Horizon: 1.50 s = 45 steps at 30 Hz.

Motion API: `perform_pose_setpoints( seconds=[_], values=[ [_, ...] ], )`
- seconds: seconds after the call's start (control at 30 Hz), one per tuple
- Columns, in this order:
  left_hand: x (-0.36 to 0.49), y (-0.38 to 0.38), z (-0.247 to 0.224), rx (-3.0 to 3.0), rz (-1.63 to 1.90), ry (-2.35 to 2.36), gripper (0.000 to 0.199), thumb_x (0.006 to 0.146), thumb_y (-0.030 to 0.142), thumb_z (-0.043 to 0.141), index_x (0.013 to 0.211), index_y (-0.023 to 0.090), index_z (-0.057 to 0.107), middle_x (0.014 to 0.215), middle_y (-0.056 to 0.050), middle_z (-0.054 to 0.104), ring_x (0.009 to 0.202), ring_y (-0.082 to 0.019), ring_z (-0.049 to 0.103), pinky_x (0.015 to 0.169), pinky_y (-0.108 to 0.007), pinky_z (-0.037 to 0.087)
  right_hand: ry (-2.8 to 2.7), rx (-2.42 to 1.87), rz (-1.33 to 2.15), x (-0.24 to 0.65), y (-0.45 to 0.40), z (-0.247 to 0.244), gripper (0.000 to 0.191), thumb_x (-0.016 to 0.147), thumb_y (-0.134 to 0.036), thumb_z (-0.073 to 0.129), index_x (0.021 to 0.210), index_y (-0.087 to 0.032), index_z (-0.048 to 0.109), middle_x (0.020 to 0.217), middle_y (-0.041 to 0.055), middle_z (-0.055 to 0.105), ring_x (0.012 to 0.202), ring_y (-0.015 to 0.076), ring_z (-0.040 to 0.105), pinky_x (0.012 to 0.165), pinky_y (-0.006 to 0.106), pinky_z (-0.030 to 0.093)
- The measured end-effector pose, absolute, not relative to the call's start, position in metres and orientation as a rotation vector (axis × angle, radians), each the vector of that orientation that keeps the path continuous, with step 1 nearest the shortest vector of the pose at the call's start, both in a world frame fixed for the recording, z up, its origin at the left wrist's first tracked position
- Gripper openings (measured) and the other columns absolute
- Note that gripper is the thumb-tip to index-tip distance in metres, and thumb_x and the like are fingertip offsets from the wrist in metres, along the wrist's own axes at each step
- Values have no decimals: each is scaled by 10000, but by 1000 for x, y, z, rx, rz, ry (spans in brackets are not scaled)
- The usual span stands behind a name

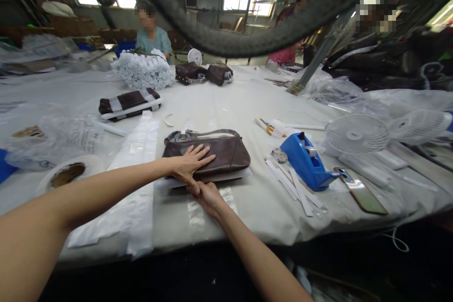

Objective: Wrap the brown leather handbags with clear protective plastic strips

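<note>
A dark brown leather handbag (226,153) lies on the covered table in front of me, its strap along the far side and white sheet material showing beneath it. My left hand (191,163) presses flat on the bag, fingers spread, thumb pointing down over its near edge. Just below that thumb, my right hand (208,197) has its fingers bent together at the bag's near edge; what they pinch is hidden. Under and in front of the bag, clear tape strips (196,214) lie on the cloth, close to my right hand.
To the right stand a blue tape dispenser (306,163), white strips (300,193), yellow-handled pliers (271,128), a phone (364,193) and a white fan (357,133). Plastic sleeves (136,165) lie left. A wrapped bag (129,103) sits farther back. A dark cable loop (226,45) hangs overhead; people sit beyond.
</note>
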<state>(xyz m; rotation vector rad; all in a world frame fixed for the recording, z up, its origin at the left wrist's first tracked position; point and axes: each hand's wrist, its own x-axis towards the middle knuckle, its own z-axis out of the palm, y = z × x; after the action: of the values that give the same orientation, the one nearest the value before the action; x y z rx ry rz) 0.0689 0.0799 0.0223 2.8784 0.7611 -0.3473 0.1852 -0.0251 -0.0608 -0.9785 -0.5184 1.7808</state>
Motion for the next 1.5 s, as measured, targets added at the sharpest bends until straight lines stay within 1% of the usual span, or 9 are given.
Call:
perform_pose_setpoints(
  seconds=[0.1, 0.2, 0.43, 0.77, 1.0, 1.1, 1.33, 1.4, 1.5],
  values=[
    [70, 78, 18, 2893, -328, 811, 1207, 626, 541, 760, 1514, 229, 4, 1560, -245, -76, 1413, -459, -80, 1088, -670, 74, -499, -1038, 1740, 188, -24, -65, 154, 654, -249, 714, 719, -126, 648, 633, 27, 658, 677, 162, 641, 611, 247, 435],
    [70, 76, 15, 2913, -303, 822, 1189, 620, 477, 767, 1514, 238, 20, 1565, -238, -60, 1414, -464, -66, 1085, -672, 95, -475, -1070, 1692, 193, -23, -67, 257, 630, -243, 749, 848, -136, 665, 750, 34, 699, 666, 135, 633, 605, 228, 443],
    [70, 74, 14, 2925, -256, 851, 1153, 626, 403, 758, 1513, 230, 43, 1569, -235, -32, 1416, -464, -51, 1089, -671, 95, -484, -1032, 1675, 195, -26, -66, 335, 730, -324, 678, 1030, -181, 629, 1018, 64, 716, 879, 178, 685, 770, 270, 517],
    [68, 64, 10, 3031, -198, 859, 1083, 699, 387, 738, 1512, 177, 54, 1558, -270, 1, 1412, -477, -20, 1082, -671, 139, -574, -1155, 1546, 201, -21, -81, 432, 687, -353, 738, 1056, -157, 628, 1036, 100, 715, 859, 198, 695, 566, 201, 500],
    [61, 51, 0, 3113, -61, 790, 947, 798, 382, 693, 1510, 313, 72, 1572, -220, -27, 1393, -523, -4, 1040, -730, 156, -701, -1212, 1567, 206, -20, -80, 370, 736, -348, 704, 1048, -158, 645, 1083, 105, 704, 932, 238, 686, 555, 223, 546],
    [61, 47, -6, 3148, -28, 772, 908, 818, 306, 673, 1507, 331, 83, 1575, -209, -45, 1392, -526, -3, 1028, -743, 170, -773, -1221, 1586, 209, -19, -78, 385, 772, -367, 675, 1091, -156, 628, 1103, 108, 698, 930, 238, 689, 515, 209, 535],
    [59, 40, -33, 3236, 65, 848, 927, 756, 76, 659, 1498, 331, 165, 1571, -214, -47, 1399, -512, 29, 1032, -753, 144, -987, -1370, 1555, 212, -14, -78, 315, 852, -369, 558, 1055, -145, 647, 989, 105, 725, 826, 211, 703, 555, 257, 562],
    [59, 38, -40, 3245, 109, 860, 886, 778, 90, 644, 1494, 337, 183, 1569, -216, -51, 1395, -519, 39, 1021, -766, 144, -1110, -1434, 1536, 223, -19, -72, 266, 835, -377, 583, 853, -133, 689, 771, 93, 729, 656, 198, 687, 531, 267, 540],
    [59, 36, -47, 3254, 159, 877, 878, 788, 100, 641, 1492, 356, 182, 1573, -204, -45, 1395, -521, 51, 1016, -775, 146, -1349, -1527, 1379, 251, -26, -45, 369, 791, -430, 652, 551, -151, 630, 488, 54, 615, 519, 180, 614, 561, 276, 504]
  ],
)
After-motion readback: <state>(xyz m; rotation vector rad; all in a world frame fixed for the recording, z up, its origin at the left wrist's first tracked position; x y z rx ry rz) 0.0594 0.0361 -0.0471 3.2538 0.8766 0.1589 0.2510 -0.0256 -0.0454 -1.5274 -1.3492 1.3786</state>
